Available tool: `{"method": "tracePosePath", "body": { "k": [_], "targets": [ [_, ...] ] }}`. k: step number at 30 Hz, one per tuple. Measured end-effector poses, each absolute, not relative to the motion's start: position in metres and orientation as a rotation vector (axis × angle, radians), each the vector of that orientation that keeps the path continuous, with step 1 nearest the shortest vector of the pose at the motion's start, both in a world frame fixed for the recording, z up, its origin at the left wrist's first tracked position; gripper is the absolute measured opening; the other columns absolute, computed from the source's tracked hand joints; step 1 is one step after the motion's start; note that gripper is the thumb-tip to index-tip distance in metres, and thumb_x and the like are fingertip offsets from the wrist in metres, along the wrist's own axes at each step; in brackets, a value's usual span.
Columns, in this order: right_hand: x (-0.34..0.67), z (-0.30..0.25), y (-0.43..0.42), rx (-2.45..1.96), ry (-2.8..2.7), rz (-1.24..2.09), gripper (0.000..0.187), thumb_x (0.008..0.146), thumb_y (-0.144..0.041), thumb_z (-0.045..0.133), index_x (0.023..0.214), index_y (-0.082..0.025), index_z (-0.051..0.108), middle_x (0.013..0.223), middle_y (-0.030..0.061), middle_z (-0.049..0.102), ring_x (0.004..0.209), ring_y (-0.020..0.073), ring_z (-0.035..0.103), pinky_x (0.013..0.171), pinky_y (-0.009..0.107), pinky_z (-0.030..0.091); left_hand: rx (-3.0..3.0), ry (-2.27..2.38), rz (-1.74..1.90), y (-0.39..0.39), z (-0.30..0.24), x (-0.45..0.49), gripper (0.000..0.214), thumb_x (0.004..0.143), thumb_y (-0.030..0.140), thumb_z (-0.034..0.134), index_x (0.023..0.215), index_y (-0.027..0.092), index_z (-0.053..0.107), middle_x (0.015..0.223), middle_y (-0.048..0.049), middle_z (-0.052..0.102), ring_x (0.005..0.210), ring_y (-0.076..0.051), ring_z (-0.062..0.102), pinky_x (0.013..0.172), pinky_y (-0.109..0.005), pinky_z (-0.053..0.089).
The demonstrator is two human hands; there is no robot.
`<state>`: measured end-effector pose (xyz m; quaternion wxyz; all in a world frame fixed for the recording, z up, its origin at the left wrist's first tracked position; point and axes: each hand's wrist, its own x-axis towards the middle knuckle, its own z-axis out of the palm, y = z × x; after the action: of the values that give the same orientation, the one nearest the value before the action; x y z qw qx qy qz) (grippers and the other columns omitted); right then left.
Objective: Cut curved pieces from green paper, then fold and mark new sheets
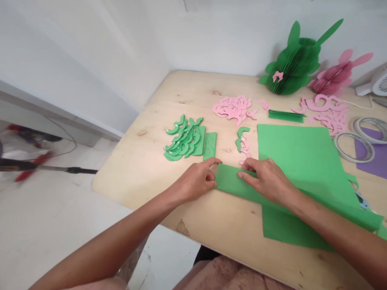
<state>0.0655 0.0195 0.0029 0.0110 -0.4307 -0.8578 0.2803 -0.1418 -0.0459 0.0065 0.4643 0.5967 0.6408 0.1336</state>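
Green strip (pixel 231 177), paper or thin card by its look, lies on the near part of the pale wooden surface (pixel 142 169). Left end sits on bare wood; the rest runs right, over the green sheet (pixel 296 153), partly under my forearm.

My left hand (pixel 198 179) is at the left end: forefinger by the far corner, thumb by the near one. Cannot tell whether these fingers pinch or only frame it. My right hand (pixel 267 179) is further right, fingers seemingly closed on the far edge, thumb over the top face.

Handling, as I judge it: next to no weight. Smooth faces, likely to skid under a light push. Edges look layered, so fairly firm at the end, but the long right part should sag if lifted from one side. Would crease easily and keep the mark.

Best hold: left corners plus far edge, light flat pressure. Mind the curved pink piece (pixel 245 147), just beyond my right fingers; a sweep could drag it.
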Motion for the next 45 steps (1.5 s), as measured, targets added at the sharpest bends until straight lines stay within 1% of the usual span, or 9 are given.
{"method": "tracePosePath", "body": {
  "k": [6, 15, 20, 28, 33, 38, 45],
  "targets": [
    [0.0666, -0.001, 0.0178, -1.3, -2.766, 0.833, 0.023, 0.091, -0.032, 0.045, 0.076, -0.02, 0.056, 0.056, -0.0009, 0.058, 0.053, 0.015, 0.051, 0.061, 0.028, 0.032, 1.478, 1.586, 0.335, -0.0465, 0.0063, -0.1419, 0.058, 0.07, 0.013, 0.056, 0.127, 0.02, 0.048, 0.068, 0.0038, 0.068, 0.067, -0.015, 0.063, 0.063, -0.023, 0.043],
    [0.0655, 0.0005, 0.0172, -1.297, -2.806, 0.809, 0.026, 0.093, -0.032, 0.042, 0.072, -0.02, 0.053, 0.055, -0.002, 0.052, 0.054, 0.0143, 0.048, 0.063, 0.028, 0.03, 1.488, 1.586, 0.343, -0.0475, 0.0045, -0.1422, 0.06, 0.069, 0.012, 0.055, 0.129, 0.019, 0.048, 0.068, 0.0041, 0.068, 0.068, -0.015, 0.063, 0.064, -0.023, 0.044],
    [0.0651, 0.0017, 0.0165, -1.292, -2.792, 0.825, 0.03, 0.093, -0.033, 0.042, 0.068, -0.02, 0.051, 0.051, -0.0029, 0.048, 0.05, 0.0132, 0.043, 0.057, 0.027, 0.026, 1.502, 1.597, 0.336, -0.0479, 0.0034, -0.1423, 0.06, 0.07, 0.013, 0.055, 0.13, 0.017, 0.049, 0.069, 0.0028, 0.069, 0.069, -0.015, 0.064, 0.066, -0.024, 0.044],
    [0.067, -0.0017, 0.0165, -1.27, -2.806, 0.78, 0.031, 0.094, -0.034, 0.042, 0.067, -0.02, 0.05, 0.052, -0.0031, 0.048, 0.052, 0.0136, 0.044, 0.061, 0.028, 0.027, 1.493, 1.604, 0.335, -0.0477, 0.0027, -0.1425, 0.057, 0.07, 0.015, 0.056, 0.127, 0.018, 0.053, 0.067, 0.0032, 0.067, 0.067, -0.015, 0.063, 0.064, -0.023, 0.044],
    [0.0671, -0.0025, 0.0166, -1.26, -2.795, 0.787, 0.033, 0.094, -0.035, 0.043, 0.065, -0.02, 0.05, 0.052, -0.0027, 0.051, 0.051, 0.0136, 0.044, 0.06, 0.028, 0.027, 1.49, 1.594, 0.325, -0.047, 0.0016, -0.1432, 0.052, 0.07, 0.017, 0.056, 0.122, 0.018, 0.056, 0.066, 0.0033, 0.067, 0.067, -0.016, 0.063, 0.063, -0.023, 0.043],
    [0.0669, -0.0027, 0.0164, -1.264, -2.805, 0.779, 0.033, 0.094, -0.035, 0.043, 0.066, -0.02, 0.049, 0.053, -0.0026, 0.05, 0.052, 0.0139, 0.045, 0.061, 0.028, 0.027, 1.515, 1.583, 0.325, -0.0466, 0.0029, -0.143, 0.051, 0.07, 0.016, 0.056, 0.121, 0.019, 0.057, 0.066, 0.0035, 0.067, 0.067, -0.015, 0.064, 0.063, -0.023, 0.043],
    [0.0679, -0.0048, 0.0166, -1.242, -2.815, 0.765, 0.033, 0.095, -0.036, 0.041, 0.068, -0.02, 0.052, 0.055, -0.0014, 0.054, 0.055, 0.015, 0.049, 0.065, 0.029, 0.028, 1.493, 1.595, 0.308, -0.0459, 0.005, -0.1421, 0.05, 0.07, 0.017, 0.055, 0.121, 0.018, 0.058, 0.067, 0.0027, 0.068, 0.067, -0.016, 0.063, 0.063, -0.023, 0.043]
  ]
}}
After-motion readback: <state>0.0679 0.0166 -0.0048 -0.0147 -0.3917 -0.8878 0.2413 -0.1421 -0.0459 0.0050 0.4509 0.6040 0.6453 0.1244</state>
